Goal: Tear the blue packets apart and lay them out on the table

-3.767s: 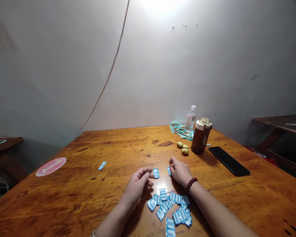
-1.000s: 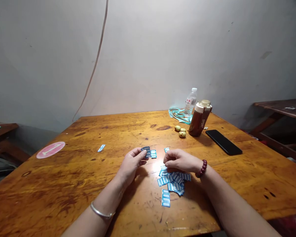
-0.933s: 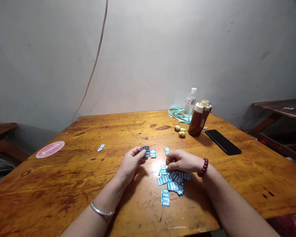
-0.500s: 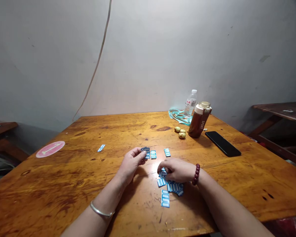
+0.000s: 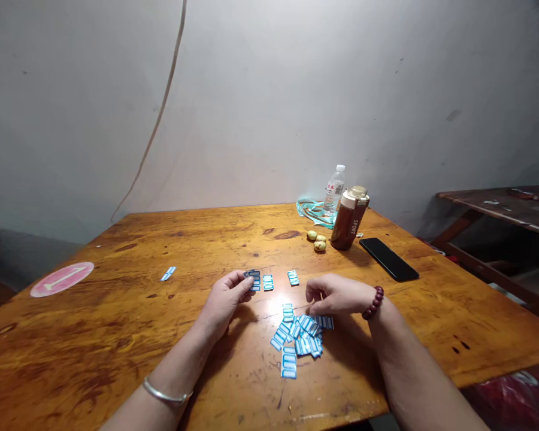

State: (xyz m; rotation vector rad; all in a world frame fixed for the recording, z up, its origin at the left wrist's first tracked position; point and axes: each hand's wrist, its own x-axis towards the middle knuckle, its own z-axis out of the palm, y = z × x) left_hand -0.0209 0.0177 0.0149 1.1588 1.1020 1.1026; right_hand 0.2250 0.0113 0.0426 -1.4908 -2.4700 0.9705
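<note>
My left hand pinches a few small blue-and-white cards between thumb and fingers, just above the table. Close to their right lies a small stack of similar cards, and another little stack is farther right. My right hand hovers at the upper right of a loose pile of cards, its fingers loosely bent and apart, with no card visible in them. Nearest me, one card lies at the pile's lower edge. Off to the left is a separate card.
On the wooden table stand a brown sport bottle and a clear water bottle beside a turquoise strap. Several yellowish nut-like pieces and a black phone lie nearby. A pink round sticker is at left.
My right hand has lifted off the pile and shifted right, uncovering more spread-out cards. My left hand still holds its cards. The view has turned slightly right.
</note>
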